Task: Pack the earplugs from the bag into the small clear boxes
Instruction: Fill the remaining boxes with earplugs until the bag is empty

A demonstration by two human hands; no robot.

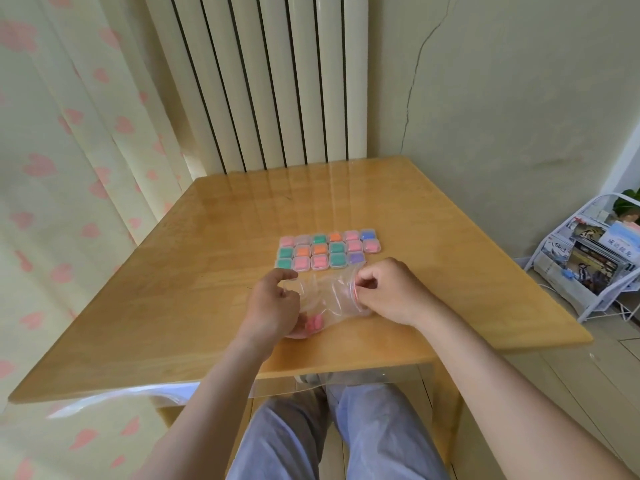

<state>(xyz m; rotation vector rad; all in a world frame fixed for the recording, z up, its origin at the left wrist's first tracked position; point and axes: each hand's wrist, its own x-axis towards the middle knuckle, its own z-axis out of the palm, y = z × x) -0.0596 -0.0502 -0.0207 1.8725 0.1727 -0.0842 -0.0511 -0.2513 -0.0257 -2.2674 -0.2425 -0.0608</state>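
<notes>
Trousered knees point(332, 438) showing below bench point(138, 306) edge | left hand point(273, 303) fingers curling round clear zip bag point(325, 296) bottom, pink earplugs point(313, 323) lying inside | right hand point(384, 292) fingers pinching bag's red-striped mouth | filled small clear boxes point(329, 251) sitting in three rows just beyond hands | radiator point(270, 81), heart curtain point(52, 133), magazine rack point(588, 258) standing around bench

Clear bag point(325, 296): crumpled, lying crosswise, red-striped mouth at right. Pink earplugs point(313, 323) bunched in its left end. Small clear boxes point(329, 251): three touching rows just beyond, contents pink, green, orange, purple, blue.
</notes>
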